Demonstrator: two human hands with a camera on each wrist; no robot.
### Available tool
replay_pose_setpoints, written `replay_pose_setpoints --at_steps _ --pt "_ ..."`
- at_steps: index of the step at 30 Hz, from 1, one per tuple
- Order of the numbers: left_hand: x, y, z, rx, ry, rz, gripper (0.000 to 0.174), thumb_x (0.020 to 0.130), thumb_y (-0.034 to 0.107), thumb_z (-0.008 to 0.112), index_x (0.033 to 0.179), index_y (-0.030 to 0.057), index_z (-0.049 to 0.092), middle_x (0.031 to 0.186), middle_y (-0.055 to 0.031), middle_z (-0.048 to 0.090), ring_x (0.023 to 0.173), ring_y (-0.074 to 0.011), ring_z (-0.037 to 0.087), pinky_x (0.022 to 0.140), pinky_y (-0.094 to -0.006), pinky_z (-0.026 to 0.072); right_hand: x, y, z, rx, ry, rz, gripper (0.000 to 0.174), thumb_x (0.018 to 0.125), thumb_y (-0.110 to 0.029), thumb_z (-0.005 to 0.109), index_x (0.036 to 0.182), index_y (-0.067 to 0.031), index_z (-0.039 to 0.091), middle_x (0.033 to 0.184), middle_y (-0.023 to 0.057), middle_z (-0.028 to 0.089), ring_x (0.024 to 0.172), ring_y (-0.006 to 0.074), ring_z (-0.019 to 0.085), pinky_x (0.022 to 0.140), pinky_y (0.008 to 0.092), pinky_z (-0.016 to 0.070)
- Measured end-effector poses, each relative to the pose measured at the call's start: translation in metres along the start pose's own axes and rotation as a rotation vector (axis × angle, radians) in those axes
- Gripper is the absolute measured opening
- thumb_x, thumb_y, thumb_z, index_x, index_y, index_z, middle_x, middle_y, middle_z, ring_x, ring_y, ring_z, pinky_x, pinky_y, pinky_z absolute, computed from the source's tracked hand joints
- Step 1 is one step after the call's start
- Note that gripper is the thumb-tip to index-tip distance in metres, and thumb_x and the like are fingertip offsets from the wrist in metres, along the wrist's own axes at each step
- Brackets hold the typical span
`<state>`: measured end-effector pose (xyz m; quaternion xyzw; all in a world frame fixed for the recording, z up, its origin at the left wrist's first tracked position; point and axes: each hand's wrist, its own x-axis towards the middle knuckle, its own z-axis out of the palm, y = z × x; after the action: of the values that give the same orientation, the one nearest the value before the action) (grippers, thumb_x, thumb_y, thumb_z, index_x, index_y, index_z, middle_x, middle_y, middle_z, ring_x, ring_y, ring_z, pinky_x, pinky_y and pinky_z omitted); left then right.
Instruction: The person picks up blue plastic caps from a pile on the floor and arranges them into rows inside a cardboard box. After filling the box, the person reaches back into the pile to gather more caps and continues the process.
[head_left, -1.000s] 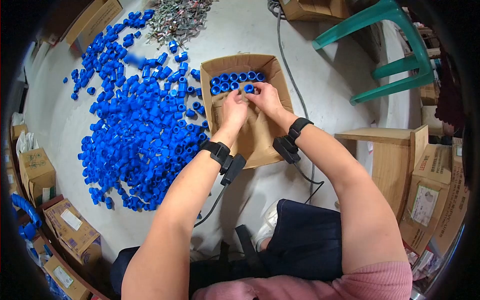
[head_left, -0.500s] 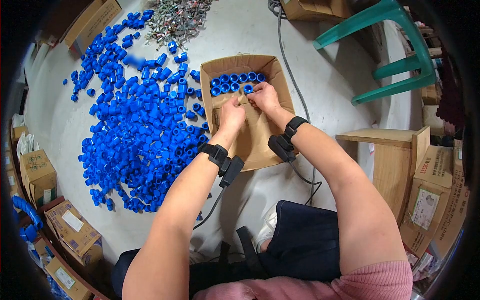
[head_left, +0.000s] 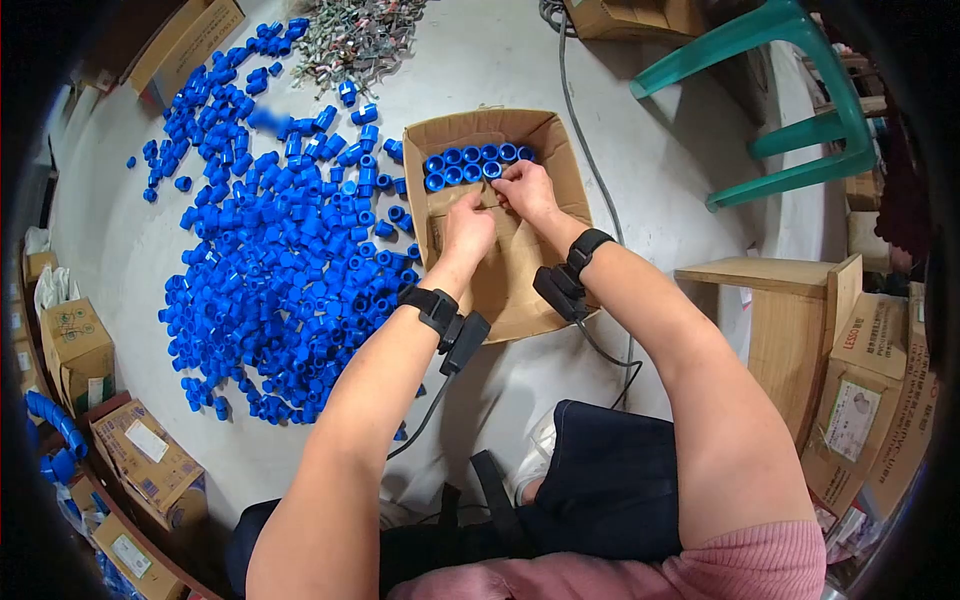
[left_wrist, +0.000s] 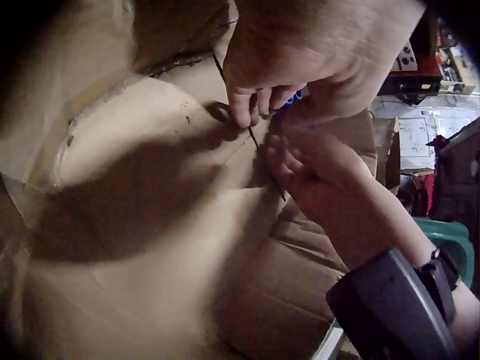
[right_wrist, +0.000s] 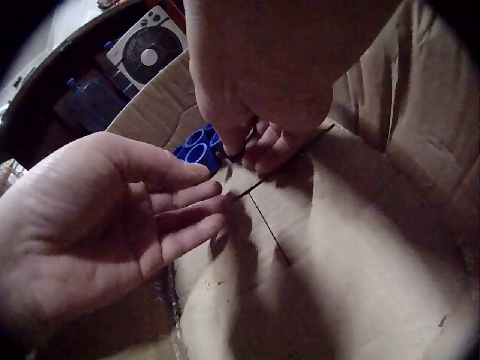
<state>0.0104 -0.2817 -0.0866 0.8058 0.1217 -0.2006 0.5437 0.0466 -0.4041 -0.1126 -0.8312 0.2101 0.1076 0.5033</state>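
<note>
Both hands are inside a cardboard box [head_left: 515, 270]. Blue pipe fittings [head_left: 453, 174] stand on end in two rows along its far wall, open mouths upward. My right hand [head_left: 530, 192] pinches the blue pipe fitting [head_left: 492, 169] at the right end of the nearer row, its fingertips at the near right edge. In the right wrist view the curled fingers partly hide the fittings. To the left, my left hand [head_left: 468, 228] hovers low over the box floor, fingers loosely extended and holding nothing; its palm [right_wrist: 112, 210] shows in the right wrist view.
A big heap of loose blue fittings [head_left: 270, 290] covers the floor left of the box. Beyond it lies a pile of small metal parts [head_left: 360, 40]. A cable [head_left: 590, 150] runs along the box's right side; a green plastic stool [head_left: 840, 90] and wooden stand [head_left: 770, 275] are farther right.
My right hand has moved the pinched fitting slightly away and left, up against the end of the nearer row. My left hand has drawn back a little toward me.
</note>
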Motion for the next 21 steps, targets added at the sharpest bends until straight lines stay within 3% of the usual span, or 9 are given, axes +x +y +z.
replay_pose_setpoints --at_steps 1,3,8,10,14,16,18,21 --pt "-0.001 0.003 -0.001 0.000 0.000 -0.001 0.040 0.071 0.009 0.050 0.110 0.0005 0.053 0.103 -0.0212 0.057 0.097 -0.0306 0.055 0.083 -0.0334 0.0424 0.002 0.002 0.000 -0.001 -0.015 0.010 0.016 0.066 -0.012 0.068 0.069 -0.0009 0.057 0.061 0.0099 0.060 0.053 0.0168 0.059 0.053 0.0289 0.0480" --pt "-0.004 0.010 -0.003 0.021 -0.065 -0.038 0.043 0.071 0.007 0.052 0.113 -0.0013 0.051 0.107 -0.0168 0.057 0.098 -0.0226 0.055 0.084 -0.0290 0.0408 0.007 0.009 0.003 -0.044 0.005 -0.024 0.016 0.065 -0.013 0.068 0.071 -0.0014 0.058 0.065 0.0111 0.061 0.059 0.0195 0.060 0.058 0.0304 0.0482" --pt "-0.005 0.006 0.006 0.025 -0.012 0.043 0.042 0.072 0.007 0.052 0.113 -0.0009 0.051 0.108 -0.0173 0.056 0.099 -0.0231 0.055 0.084 -0.0295 0.0409 0.009 0.014 -0.002 -0.065 -0.011 -0.023 0.019 0.063 -0.016 0.069 0.073 -0.0031 0.061 0.076 0.0132 0.063 0.075 0.0257 0.060 0.070 0.0336 0.0472" --pt "-0.010 0.024 0.001 0.034 -0.011 0.061 0.042 0.072 0.008 0.052 0.114 -0.0010 0.051 0.109 -0.0174 0.056 0.099 -0.0229 0.054 0.084 -0.0295 0.0409 0.008 0.004 -0.006 -0.199 0.015 -0.137 0.012 0.070 -0.008 0.064 0.074 0.0011 0.057 0.063 0.0089 0.060 0.052 0.0124 0.056 0.048 0.0267 0.0466" --pt "-0.007 0.021 0.003 -0.143 -0.104 0.128 0.033 0.079 0.006 0.049 0.111 -0.0011 0.053 0.102 -0.0126 0.059 0.090 -0.0174 0.057 0.079 -0.0270 0.0443 0.001 -0.008 -0.011 -0.296 0.078 -0.197 0.016 0.069 -0.010 0.064 0.079 0.0016 0.060 0.066 0.0109 0.060 0.055 0.0139 0.058 0.050 0.0274 0.0471" --pt "-0.010 0.024 -0.004 -0.215 -0.129 0.159 0.029 0.081 0.005 0.047 0.109 -0.0008 0.054 0.099 -0.0104 0.060 0.086 -0.0153 0.057 0.076 -0.0257 0.0456 0.003 -0.009 -0.012 -0.221 0.008 -0.033 0.023 0.063 -0.016 0.066 0.084 -0.0039 0.064 0.085 0.0163 0.063 0.085 0.0273 0.060 0.075 0.0345 0.0467" --pt "-0.019 0.024 -0.015 -0.340 -0.165 0.157 0.025 0.084 0.003 0.045 0.107 -0.0013 0.055 0.092 -0.0080 0.060 0.078 -0.0124 0.058 0.071 -0.0237 0.0474 0.003 -0.008 -0.010 -0.185 0.018 -0.012 0.025 0.063 -0.016 0.066 0.084 -0.0025 0.064 0.086 0.0172 0.062 0.086 0.0278 0.060 0.076 0.0349 0.0465" --pt "-0.031 0.015 -0.039 -0.287 -0.130 0.148 0.026 0.083 0.003 0.045 0.106 -0.0032 0.054 0.090 -0.0089 0.060 0.075 -0.0124 0.058 0.070 -0.0236 0.0481 0.006 -0.002 -0.005 -0.189 -0.004 0.005 0.028 0.063 -0.018 0.067 0.084 0.0002 0.063 0.087 0.0188 0.062 0.086 0.0286 0.060 0.076 0.0353 0.0461"
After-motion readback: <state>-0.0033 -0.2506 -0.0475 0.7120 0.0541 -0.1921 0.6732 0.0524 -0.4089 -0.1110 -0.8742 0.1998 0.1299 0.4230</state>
